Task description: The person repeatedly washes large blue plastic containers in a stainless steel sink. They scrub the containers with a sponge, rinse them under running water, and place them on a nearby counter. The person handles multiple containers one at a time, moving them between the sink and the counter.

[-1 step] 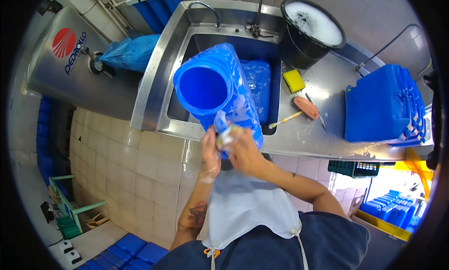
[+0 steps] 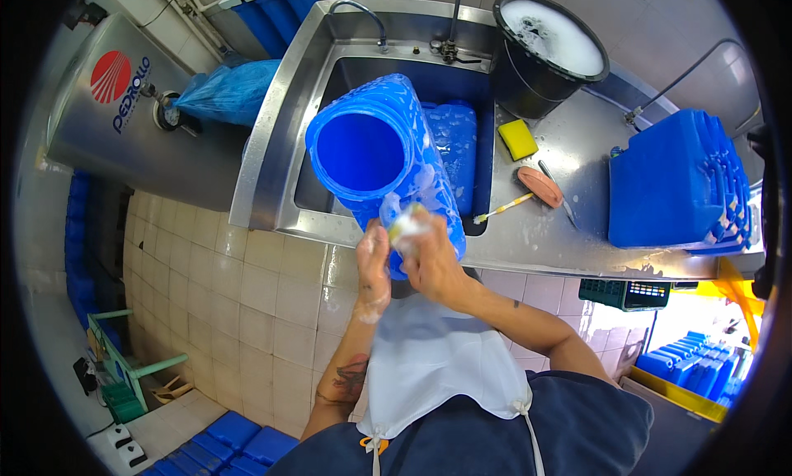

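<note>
A big blue plastic water container (image 2: 437,167), streaked with foam, leans over the front of the steel sink (image 2: 285,158), its wide round mouth tilted up toward me. At its near side, my left hand (image 2: 373,260) is closed on it beside the foamy handle, fingers partly hidden. My right hand (image 2: 433,261) grips a soapy yellowish sponge (image 2: 404,227), smeared by motion, against the container just below the mouth. Another blue container (image 2: 458,146) lies in the basin behind.
On the right counter are a black bucket of suds (image 2: 528,84), a yellow sponge (image 2: 517,139), a pinkish brush (image 2: 540,186), a thin yellow-handled brush (image 2: 505,207) and several blue containers (image 2: 660,183). A steel tank (image 2: 190,171) stands left; a tap (image 2: 363,12) arches over the basin.
My right hand and the soapy sponge have shifted slightly up and to the right along the container. My left hand and the container hold nearly the same place.
</note>
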Demonstrator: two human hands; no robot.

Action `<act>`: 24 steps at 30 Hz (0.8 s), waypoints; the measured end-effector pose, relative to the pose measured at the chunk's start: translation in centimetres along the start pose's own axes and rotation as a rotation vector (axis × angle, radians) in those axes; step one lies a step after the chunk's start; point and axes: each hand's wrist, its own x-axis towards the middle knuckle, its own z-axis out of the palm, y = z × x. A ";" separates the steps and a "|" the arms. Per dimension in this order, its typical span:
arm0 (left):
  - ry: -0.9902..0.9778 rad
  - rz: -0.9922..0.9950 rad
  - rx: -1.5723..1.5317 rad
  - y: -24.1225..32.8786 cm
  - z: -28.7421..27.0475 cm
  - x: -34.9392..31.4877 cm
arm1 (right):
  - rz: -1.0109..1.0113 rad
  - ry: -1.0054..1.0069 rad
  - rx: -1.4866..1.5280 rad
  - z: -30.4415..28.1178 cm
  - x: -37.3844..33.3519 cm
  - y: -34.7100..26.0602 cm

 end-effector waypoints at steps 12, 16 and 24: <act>0.242 0.165 0.169 -1.8 1.0 1.2 | 0.320 -0.440 0.003 -1.3 1.0 0.0; 0.094 0.018 -0.004 -1.4 0.2 0.9 | -0.067 -0.426 -0.178 -4.5 0.0 1.9; 0.084 0.119 0.050 -2.4 1.9 1.9 | 0.067 -0.476 -0.032 -3.3 -1.0 3.5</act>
